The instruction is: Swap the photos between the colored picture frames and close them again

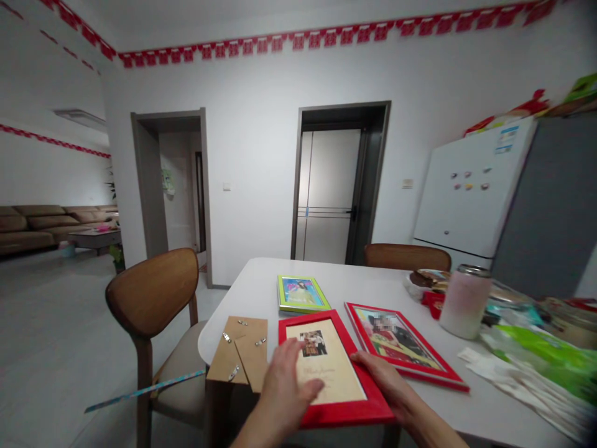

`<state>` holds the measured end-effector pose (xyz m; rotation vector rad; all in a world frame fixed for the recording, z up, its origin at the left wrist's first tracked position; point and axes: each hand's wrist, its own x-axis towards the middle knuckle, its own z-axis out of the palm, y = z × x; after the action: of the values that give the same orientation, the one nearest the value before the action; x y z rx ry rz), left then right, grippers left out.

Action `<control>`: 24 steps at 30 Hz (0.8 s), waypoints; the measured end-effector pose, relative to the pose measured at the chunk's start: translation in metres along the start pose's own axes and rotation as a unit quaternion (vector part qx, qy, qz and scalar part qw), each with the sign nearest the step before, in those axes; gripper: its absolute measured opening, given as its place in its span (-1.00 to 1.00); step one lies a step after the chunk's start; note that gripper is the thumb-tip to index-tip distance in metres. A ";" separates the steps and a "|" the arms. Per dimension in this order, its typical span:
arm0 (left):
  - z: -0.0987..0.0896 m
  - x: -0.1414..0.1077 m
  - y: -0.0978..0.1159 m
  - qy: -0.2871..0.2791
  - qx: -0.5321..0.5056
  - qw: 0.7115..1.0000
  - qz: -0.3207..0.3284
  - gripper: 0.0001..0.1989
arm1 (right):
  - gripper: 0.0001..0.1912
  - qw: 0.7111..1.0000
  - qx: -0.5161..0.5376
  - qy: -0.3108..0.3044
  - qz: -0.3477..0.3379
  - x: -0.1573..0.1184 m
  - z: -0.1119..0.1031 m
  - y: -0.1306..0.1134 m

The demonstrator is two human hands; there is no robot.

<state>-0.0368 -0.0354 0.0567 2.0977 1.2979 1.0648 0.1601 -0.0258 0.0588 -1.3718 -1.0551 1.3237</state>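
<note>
Plainly listed: our left hand [289, 379], fingers and thumb spread above a red frame [354, 412], contact hard to judge; our right hand [385, 378] pinching that frame's right border, most fingers hidden. The frame sits at the table's near edge, its cream sheet [342, 379] partly covered, script too faint for us to read. Beside it: one brown backing board [242, 356], flat, metal-clipped. Beyond: one rectangular green frame [302, 294]; rightward, a second red frame [405, 348], photo partly pixelated. Beneath: one smooth white table [254, 280], round-cornered.

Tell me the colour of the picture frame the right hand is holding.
The picture frame is bright red, best seen in the head view.
</note>
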 end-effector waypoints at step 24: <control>-0.015 -0.022 -0.066 0.157 -0.082 0.966 -0.186 -0.61 | -0.48 0.848 -0.482 0.190 -0.115 0.026 -0.040 0.023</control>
<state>-0.0906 -0.0250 0.0108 1.5260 1.6099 1.3133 0.2012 -0.0070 0.0310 -2.0216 -1.6182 0.2439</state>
